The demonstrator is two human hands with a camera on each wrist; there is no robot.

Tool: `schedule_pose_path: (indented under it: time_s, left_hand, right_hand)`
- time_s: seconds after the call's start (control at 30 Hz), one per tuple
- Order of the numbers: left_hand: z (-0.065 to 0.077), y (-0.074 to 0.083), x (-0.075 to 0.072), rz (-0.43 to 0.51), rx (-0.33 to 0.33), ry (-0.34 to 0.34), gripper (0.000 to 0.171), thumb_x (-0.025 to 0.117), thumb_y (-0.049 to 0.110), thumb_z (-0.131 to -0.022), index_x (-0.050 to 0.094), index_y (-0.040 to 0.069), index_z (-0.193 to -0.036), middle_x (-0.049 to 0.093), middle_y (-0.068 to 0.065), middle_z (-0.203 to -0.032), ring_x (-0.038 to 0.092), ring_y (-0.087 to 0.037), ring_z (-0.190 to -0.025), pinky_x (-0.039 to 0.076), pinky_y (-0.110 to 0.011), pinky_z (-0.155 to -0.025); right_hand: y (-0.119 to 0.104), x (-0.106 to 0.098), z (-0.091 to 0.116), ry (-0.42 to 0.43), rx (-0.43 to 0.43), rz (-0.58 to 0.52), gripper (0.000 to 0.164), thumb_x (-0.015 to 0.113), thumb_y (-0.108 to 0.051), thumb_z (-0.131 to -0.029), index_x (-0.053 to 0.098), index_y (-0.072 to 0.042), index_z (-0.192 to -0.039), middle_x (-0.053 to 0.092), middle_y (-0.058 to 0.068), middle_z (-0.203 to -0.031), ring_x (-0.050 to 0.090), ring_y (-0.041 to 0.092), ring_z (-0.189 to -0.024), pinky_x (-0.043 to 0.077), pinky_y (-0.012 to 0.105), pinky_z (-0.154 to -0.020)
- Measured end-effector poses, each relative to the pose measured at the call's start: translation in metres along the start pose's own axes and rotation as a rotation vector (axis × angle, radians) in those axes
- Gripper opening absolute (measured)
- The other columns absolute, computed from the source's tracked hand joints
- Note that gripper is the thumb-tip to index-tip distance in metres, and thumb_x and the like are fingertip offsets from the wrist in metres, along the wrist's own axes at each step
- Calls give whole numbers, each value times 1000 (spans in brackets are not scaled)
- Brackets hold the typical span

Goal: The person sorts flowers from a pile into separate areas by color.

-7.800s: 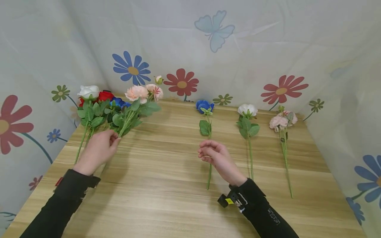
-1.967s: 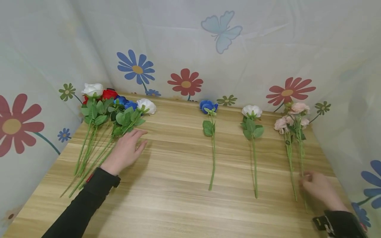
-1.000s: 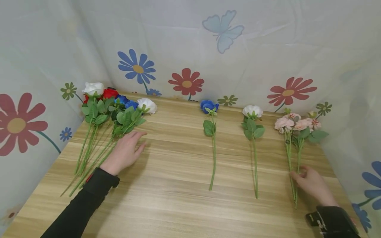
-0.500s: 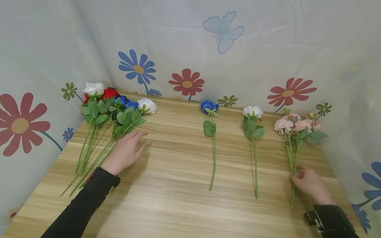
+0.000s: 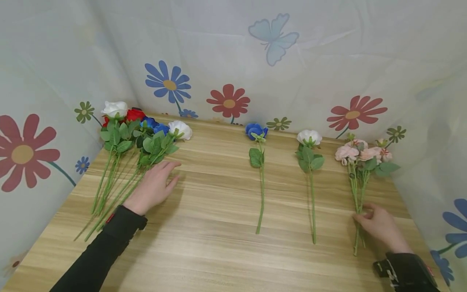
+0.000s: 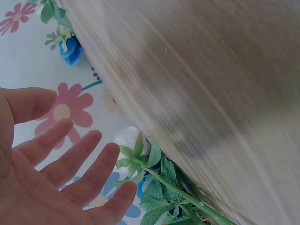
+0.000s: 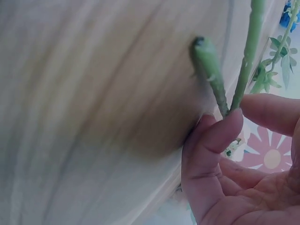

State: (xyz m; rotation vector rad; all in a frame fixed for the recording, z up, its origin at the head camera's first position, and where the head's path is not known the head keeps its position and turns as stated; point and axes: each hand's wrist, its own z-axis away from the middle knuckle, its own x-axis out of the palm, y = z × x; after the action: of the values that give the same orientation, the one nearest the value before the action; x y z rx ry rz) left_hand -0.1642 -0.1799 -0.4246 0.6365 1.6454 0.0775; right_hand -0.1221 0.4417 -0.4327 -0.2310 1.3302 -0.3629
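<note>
At the far right, two pink artificial flowers (image 5: 368,155) lie side by side, their green stems crossing low down. My right hand (image 5: 380,227) pinches a stem (image 7: 248,51) near its lower end between thumb and finger; a second stem end (image 7: 207,61) shows right at the fingertips in the right wrist view. My left hand (image 5: 155,186) is relaxed with fingers spread, held over the stems of the flower pile at the left. Nearest to it lies a white rose (image 5: 180,130) with green leaves, whose head also appears beyond the fingers in the left wrist view.
The left pile also has another white rose (image 5: 114,109), red roses (image 5: 135,114) and blue roses (image 5: 160,128). Mid-table lies a single blue rose (image 5: 256,131), with a white rose (image 5: 309,137) to its right. A printed curtain (image 5: 219,48) hangs behind the wooden table (image 5: 226,251).
A pink flower that my left hand held over the left pile now lies at the far right in my right hand. Lately its stem shifted slightly left; my left hand stayed still.
</note>
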Motion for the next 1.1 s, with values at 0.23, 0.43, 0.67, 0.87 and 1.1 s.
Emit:
schedule_pose_path:
  time_s: [0.23,0.43,0.67,0.87,1.1]
  left_hand:
    - [0,0,-2,-2,1,11,41,62,13,-99,56,-2,-137,62,-25,-130,62,-45,-115,53,-58,-94]
    - [-2,1,-4,-11,-4,14,41,62,15,-100,56,-2,-137,62,-24,-131,63,-44,-115,53,-58,-93]
    - [-3,5,-8,-17,-7,31,42,61,16,-100,56,-1,-138,61,-24,-135,61,-46,-119,52,-61,-94]
    - [-5,7,-10,-36,-5,47,42,62,16,-99,56,-1,-137,60,-24,-135,61,-46,-119,52,-61,-93]
    - [-6,8,-11,-64,-27,46,44,60,19,-100,55,0,-140,60,-24,-136,61,-45,-119,52,-60,-93]
  right_hand:
    - [-2,0,6,117,27,-13,61,56,-21,-98,39,25,-133,67,27,-86,63,24,-71,46,32,-60]
    - [-19,1,11,329,-15,-61,48,56,-16,-95,50,16,-130,66,28,-93,63,30,-78,44,30,-63]
    - [-53,4,10,410,-108,-201,37,57,-9,-95,58,12,-126,67,31,-103,43,-19,-76,40,4,-62]
    - [-88,9,6,420,-166,-334,32,57,-4,-95,61,11,-123,66,30,-105,44,-23,-77,41,-1,-68]
    - [-126,15,1,305,-185,-514,33,55,-8,-101,57,9,-129,65,22,-110,55,-16,-84,49,4,-75]
